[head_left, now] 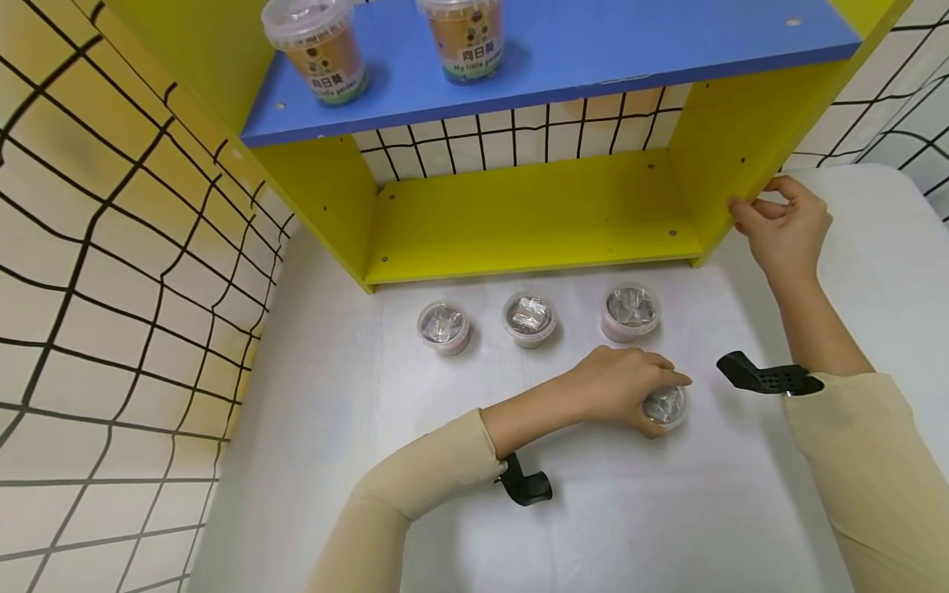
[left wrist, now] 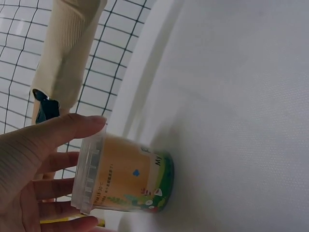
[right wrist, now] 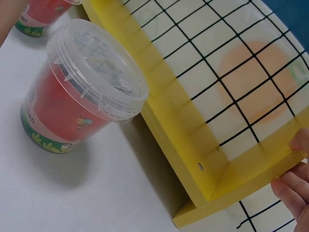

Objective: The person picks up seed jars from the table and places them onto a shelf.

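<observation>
Held: orange cup, head view's 4 o'clock, left hand gripping its lid | seemingly placed: two upper cups on blue shelf, 11 o'clock from it | seemingly left: it; three lower cups on table, 10 to 11 o'clock | right hand pinching side panel, 1 o'clock

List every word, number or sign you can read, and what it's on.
"向日葵": right shelf cup, left shelf cup.
"My little garden": right shelf cup.
"little garden": left shelf cup; its first word is unclear.
"My": cup held by the left fingers.
"den": front red cup, back red cup.
Too small or blurred: the held cup's fine print.
</observation>
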A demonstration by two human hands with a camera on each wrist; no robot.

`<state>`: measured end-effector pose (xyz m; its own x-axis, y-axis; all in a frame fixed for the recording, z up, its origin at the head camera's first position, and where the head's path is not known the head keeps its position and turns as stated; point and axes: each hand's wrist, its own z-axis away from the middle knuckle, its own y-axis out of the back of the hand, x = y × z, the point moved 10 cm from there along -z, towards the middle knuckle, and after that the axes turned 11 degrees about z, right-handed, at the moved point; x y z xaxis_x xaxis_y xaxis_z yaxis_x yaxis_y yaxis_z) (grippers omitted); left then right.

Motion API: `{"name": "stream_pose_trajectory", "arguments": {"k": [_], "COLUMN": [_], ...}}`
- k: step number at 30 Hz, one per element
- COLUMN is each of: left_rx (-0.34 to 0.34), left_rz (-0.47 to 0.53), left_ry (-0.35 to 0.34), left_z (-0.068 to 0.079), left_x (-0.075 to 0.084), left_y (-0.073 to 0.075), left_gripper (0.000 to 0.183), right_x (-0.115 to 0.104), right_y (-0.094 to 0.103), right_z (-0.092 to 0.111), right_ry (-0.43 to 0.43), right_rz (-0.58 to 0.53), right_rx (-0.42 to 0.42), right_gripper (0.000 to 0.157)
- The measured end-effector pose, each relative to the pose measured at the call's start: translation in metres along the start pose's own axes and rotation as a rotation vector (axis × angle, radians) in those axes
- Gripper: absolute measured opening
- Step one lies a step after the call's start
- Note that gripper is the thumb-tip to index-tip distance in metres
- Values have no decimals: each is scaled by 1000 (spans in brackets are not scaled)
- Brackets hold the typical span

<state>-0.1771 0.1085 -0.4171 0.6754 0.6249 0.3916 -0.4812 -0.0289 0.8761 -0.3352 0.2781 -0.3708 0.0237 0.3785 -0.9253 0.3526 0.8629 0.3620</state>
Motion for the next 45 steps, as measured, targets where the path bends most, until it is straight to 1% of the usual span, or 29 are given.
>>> {"name": "stream_pose_trajectory", "arguments": {"k": [11, 20, 27, 31, 37, 45], "left_rx": [20, 20, 27, 38, 50, 55], "left_rz": [23, -13, 13, 17, -5, -25], "left_ry": [11, 28, 33, 27, 5, -1], "left_z": [-2, -3, -4, -3, -3, -4], "left_x": [-2, -2, -3, -3, -1, 0], "left_y": [1, -1, 0, 1, 1, 2], "left_gripper": [61, 63, 62, 61, 60, 60], "right_x": [1, 0, -1, -1, 2, 1], "right_y": [-1, -1, -1, -2, 0, 0], "right_z": [0, 0, 0, 0, 1, 3], "right_ry": [-6, -6, -6, -8, -30, -15], "right_rz": [-34, -52, -50, -62, -59, -53], "right_rx": [-3, -2, 5, 3, -1, 0], "right_gripper": [27, 23, 17, 16, 17, 17]}}
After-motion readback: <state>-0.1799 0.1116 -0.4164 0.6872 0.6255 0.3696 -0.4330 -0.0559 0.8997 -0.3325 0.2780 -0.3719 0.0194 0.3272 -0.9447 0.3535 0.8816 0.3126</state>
